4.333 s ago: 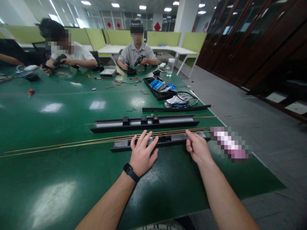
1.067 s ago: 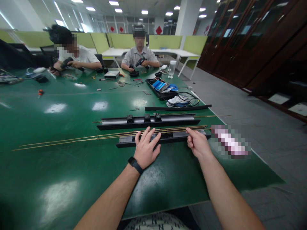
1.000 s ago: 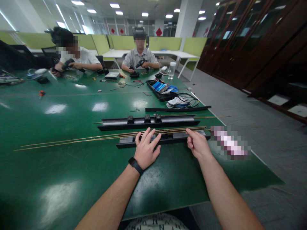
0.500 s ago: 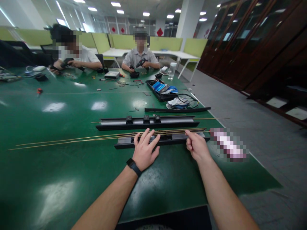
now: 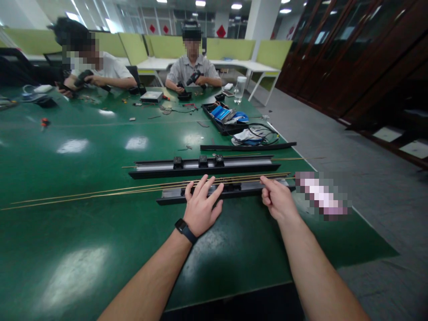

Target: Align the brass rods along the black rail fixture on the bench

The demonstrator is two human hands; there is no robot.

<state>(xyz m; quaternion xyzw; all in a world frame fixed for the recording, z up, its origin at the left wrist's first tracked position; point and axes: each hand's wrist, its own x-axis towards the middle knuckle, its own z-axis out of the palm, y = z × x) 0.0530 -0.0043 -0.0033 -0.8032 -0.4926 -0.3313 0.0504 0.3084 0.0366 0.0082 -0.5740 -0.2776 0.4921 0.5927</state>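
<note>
Between the left hand (image 5: 202, 209) and right hand (image 5: 278, 199), on my side, I have bare table (image 5: 234, 267). Brass rods (image 5: 150, 187) bar me leftward of the left hand; beyond both, a black channel (image 5: 200, 171) lies across my way.

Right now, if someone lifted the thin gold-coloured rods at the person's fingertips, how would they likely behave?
The gold-coloured rods look fairly stiff: their long ends run nearly straight beyond the black channel. Being so thin for their length, they would probably be light and flex if raised at one end. Their shiny look suggests they might slip.
</note>
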